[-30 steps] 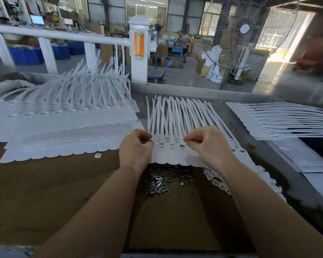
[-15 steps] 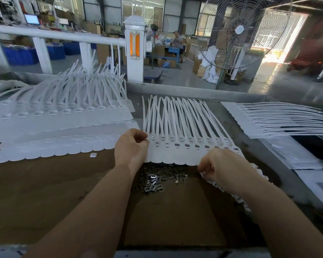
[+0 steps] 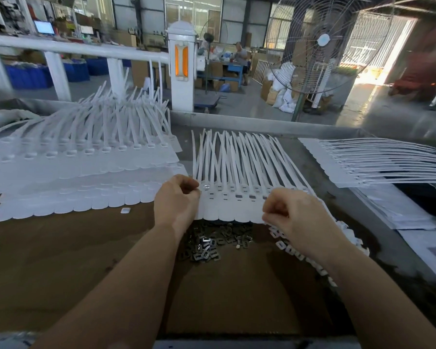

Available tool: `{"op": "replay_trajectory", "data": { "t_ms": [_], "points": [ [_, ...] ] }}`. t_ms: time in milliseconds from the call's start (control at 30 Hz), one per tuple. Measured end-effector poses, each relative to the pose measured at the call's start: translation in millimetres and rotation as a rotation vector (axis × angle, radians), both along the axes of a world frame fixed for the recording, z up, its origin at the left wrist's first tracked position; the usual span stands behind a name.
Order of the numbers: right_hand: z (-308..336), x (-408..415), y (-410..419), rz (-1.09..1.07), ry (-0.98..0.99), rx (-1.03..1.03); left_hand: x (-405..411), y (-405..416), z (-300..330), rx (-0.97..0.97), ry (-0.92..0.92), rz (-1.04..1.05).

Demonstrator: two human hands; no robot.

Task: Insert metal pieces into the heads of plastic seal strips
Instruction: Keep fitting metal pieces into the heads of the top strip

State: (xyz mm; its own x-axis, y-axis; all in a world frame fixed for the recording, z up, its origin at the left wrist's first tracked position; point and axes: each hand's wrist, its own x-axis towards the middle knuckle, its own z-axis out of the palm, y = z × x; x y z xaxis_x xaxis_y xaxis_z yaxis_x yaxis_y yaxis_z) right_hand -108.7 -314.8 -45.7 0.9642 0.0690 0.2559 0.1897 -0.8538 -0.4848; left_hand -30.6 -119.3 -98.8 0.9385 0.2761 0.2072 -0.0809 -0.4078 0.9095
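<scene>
White plastic seal strips [image 3: 237, 197] are being worked in a row near the table's [image 3: 61, 260] far edge, metal pieces [image 3: 212, 244] heaped just beside them. The leftmost head is being pinched by the left hand [image 3: 178, 200]; whether anything is being held in the curled right hand [image 3: 295, 215] cannot be told. Each piece is best being seated squarely while its head is being steadied.

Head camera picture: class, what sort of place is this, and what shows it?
Probably a factory assembly floor. Rows of white seal strips cover the workbench, a pile of metal pieces lies beside them, and an industrial fan stands behind.
</scene>
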Motion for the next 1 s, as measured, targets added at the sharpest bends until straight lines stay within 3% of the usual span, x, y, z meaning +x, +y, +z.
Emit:
{"op": "replay_trajectory", "data": {
  "t_ms": [233, 867, 1000],
  "points": [
    [-4.4, 26.7, 11.6, -0.067, -0.024, 0.4, 0.0, -0.5, 0.5, 0.023, -0.012, 0.004],
    [0.4, 67.9, 30.5, -0.035, 0.133, 0.085, -3.0, 0.7, 1.9, 0.049, -0.006, -0.011],
    [-1.5, 66.3, 33.0, -0.061, 0.093, 0.034, -3.6, 0.5, 3.0, 0.048, 0.003, -0.014]
  ]
}}
